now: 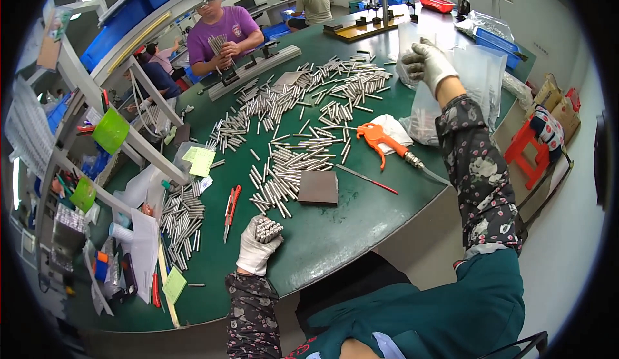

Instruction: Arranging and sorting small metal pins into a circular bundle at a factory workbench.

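My left hand [256, 246], in a white glove, grips a bundle of short metal rods [267, 229] held upright near the table's front edge. My right hand [429, 63], also gloved, is raised over the right side of the table and pinches the top of a clear plastic bag [474, 75]. Several loose metal rods [303, 120] lie spread across the green table [342, 223]. A brown flat block [318, 187] lies just beyond my left hand.
An orange air blow gun [380, 141] lies on a white cloth right of the rods. A red utility knife [231, 207] and another rod pile [180, 220] lie at left. A person in a purple shirt [222, 30] across the table holds rods. A red stool [532, 149] stands right.
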The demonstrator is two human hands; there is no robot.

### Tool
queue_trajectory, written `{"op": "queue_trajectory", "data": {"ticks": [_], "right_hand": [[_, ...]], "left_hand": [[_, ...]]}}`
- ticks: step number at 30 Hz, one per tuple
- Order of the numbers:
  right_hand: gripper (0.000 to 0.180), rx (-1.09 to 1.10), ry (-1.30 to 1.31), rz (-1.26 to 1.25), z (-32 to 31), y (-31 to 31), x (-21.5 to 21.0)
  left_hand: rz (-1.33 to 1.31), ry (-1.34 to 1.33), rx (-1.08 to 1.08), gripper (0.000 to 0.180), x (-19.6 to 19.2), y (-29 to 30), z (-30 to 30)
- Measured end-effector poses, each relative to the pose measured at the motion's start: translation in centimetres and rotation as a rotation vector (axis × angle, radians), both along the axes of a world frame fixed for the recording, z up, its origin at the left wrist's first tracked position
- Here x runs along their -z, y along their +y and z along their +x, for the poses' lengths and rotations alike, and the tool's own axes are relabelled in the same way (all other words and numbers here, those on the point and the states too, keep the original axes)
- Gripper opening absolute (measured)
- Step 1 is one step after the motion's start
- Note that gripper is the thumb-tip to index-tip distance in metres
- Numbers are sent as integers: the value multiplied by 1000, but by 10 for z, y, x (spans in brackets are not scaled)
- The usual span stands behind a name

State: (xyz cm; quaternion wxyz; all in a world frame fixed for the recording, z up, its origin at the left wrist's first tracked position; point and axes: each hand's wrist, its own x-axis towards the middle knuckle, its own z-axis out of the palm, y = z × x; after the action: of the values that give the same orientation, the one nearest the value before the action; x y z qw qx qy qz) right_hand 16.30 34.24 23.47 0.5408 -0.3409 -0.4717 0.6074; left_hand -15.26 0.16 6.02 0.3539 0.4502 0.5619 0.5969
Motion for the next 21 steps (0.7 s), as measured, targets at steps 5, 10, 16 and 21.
{"op": "queue_trajectory", "data": {"ticks": [5, 10, 16, 21], "right_hand": [[19, 147, -63, -2, 8, 27, -22], [11, 184, -48, -23, 16, 39, -40], [20, 215, -43, -3, -2, 37, -50], [28, 246, -21, -107, 36, 79, -47]], "left_hand": [[8, 72, -12, 48, -7, -3, 2], [-10, -22, 4, 49, 2, 0, 0], [-47, 14, -8, 58, -3, -4, 0], [-4, 128, -38, 49, 0, 0, 1]]}}
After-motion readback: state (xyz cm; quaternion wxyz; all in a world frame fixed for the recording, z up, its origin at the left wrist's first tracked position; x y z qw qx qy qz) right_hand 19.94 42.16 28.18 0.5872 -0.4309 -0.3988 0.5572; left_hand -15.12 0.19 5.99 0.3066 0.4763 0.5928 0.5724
